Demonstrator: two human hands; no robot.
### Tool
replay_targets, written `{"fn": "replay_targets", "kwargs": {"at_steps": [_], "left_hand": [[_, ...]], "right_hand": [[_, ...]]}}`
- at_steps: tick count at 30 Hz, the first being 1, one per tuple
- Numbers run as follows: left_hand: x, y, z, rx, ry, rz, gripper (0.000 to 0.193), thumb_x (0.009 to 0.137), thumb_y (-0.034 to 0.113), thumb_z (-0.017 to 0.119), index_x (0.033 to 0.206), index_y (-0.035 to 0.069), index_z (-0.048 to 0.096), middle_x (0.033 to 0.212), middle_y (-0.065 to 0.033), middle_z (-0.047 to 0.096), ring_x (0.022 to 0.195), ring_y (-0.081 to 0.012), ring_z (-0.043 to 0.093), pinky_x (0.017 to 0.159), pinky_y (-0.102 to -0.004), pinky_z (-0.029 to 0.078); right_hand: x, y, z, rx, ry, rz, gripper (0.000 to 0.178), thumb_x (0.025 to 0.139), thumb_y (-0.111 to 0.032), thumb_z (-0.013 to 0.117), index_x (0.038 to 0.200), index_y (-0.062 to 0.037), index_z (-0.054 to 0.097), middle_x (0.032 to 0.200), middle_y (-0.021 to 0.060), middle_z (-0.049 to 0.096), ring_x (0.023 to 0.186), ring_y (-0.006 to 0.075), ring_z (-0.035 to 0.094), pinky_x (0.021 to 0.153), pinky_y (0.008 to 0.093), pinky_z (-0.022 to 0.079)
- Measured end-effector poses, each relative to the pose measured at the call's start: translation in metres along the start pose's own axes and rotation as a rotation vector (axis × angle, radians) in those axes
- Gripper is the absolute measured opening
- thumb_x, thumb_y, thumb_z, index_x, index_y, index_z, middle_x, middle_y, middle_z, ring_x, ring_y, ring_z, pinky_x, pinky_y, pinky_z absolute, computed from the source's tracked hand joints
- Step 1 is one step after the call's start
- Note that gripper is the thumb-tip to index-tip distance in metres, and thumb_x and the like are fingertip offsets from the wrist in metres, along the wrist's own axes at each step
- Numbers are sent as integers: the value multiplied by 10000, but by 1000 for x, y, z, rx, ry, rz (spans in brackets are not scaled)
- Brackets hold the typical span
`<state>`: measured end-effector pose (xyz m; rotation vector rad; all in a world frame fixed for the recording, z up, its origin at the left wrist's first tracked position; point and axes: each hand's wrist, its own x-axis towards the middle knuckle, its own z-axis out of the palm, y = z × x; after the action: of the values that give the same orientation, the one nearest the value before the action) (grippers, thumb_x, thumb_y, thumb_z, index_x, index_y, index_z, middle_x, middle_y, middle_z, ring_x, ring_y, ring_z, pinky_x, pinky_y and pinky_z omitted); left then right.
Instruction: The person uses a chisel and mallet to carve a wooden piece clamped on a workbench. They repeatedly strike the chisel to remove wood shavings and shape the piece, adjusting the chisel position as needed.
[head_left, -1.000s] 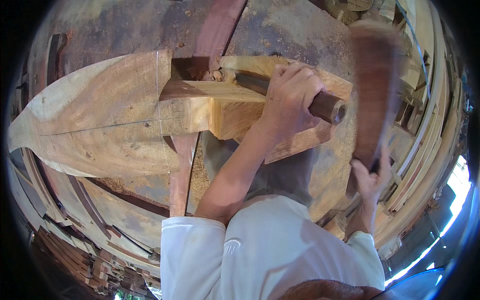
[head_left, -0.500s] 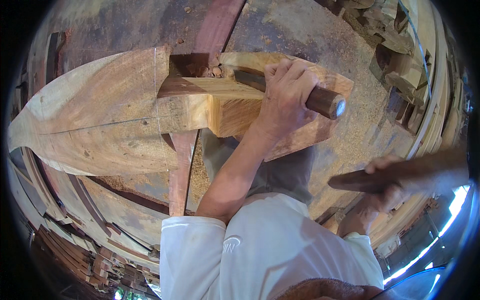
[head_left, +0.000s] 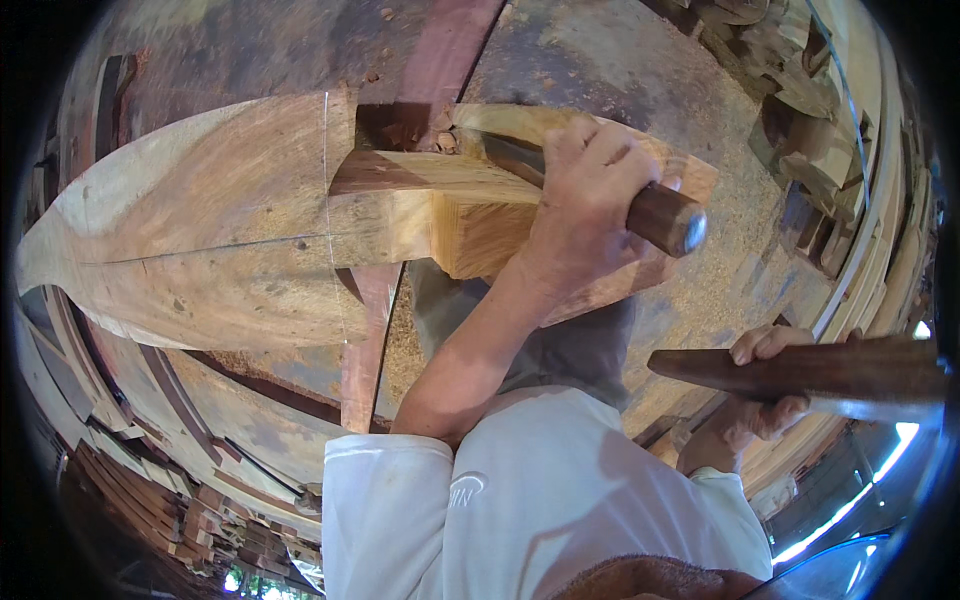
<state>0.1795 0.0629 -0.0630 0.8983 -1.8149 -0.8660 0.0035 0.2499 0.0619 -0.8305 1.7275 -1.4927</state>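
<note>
Left hand (head_left: 590, 195) is clasped around a chisel (head_left: 655, 213), butt (head_left: 693, 231) projecting right, over a carved timber (head_left: 210, 215); right hand (head_left: 747, 418), near right, encircles a wooden mallet (head_left: 840, 372).

A woodworking workshop: long planks (head_left: 890, 250), scattered sawdust (head_left: 405, 352), wood offcuts (head_left: 818, 150) and a large shaped timber workpiece (head_left: 220, 225).

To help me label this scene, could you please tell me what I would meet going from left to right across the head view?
Leaf-shaped wooden section → squared wooden block → left hand → capped end of the round dark handle → dark wooden club.
</note>
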Motion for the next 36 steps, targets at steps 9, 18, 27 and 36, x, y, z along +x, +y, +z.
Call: {"fn": "replay_targets", "kwargs": {"at_steps": [9,18,27,36], "left_hand": [[5,-6,-4,38,15,-73,234,717,102,827,840,94,628,916,-87,623,890,-325,578,820,-437,405],[-6,-16,-8,-91,141,-134,345,612,69,801,905,123,626,992,-65,584,1022,-339,537,902,-479,341],[14,3,-45,-126,109,-155,255,789,168,857,875,126,621,968,-59,639,965,-290,576,877,-430,393],[18,-7,-48,-136,159,-170,248,782,117,836,882,91,610,908,-72,584,894,-298,556,836,-419,405]], "right_hand": [[3,19,1,-443,-133,-27,669,792,-209,834,1384,1,605,1136,203,673,988,317,676,834,416,580],[11,-3,23,-917,-360,73,827,746,-246,914,1452,21,576,1245,182,690,1046,293,683,1012,391,505],[22,-28,22,-290,-277,-70,546,747,-241,882,1152,26,633,1058,178,695,820,262,666,738,385,568],[33,-27,25,-199,-222,24,694,809,-148,788,1442,35,568,1076,215,698,887,290,703,765,411,594]]}}
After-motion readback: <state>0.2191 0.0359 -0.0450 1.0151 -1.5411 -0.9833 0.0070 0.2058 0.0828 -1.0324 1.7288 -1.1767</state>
